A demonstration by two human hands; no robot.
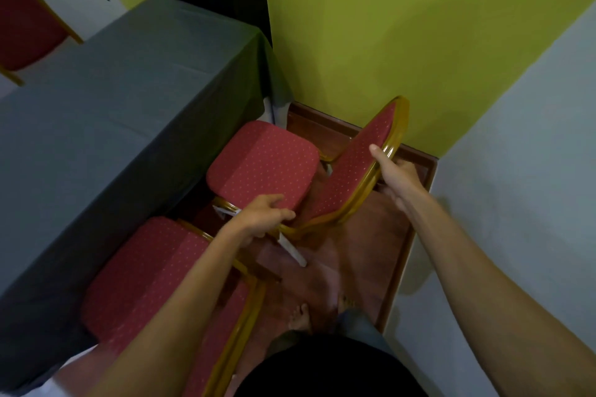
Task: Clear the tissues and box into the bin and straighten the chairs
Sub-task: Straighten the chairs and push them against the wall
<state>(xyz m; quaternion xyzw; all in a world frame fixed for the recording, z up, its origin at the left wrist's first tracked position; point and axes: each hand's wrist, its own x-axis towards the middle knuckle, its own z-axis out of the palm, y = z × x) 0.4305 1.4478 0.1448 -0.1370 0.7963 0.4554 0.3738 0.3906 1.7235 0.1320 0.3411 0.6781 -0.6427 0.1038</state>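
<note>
Left hand (261,216), fingers (283,214) curled round far chair (264,161) seat; right hand (398,177) likewise round backrest (354,164).

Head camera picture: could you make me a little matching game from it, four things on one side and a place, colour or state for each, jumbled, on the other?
Things:
1 left hand
2 right hand
3 table
4 wall behind the chair

States:
a yellow-green
b grips the gold rim of the chair's backrest
c covered in grey cloth
d grips the chair where seat meets back

Pairs: 1-d, 2-b, 3-c, 4-a
</note>
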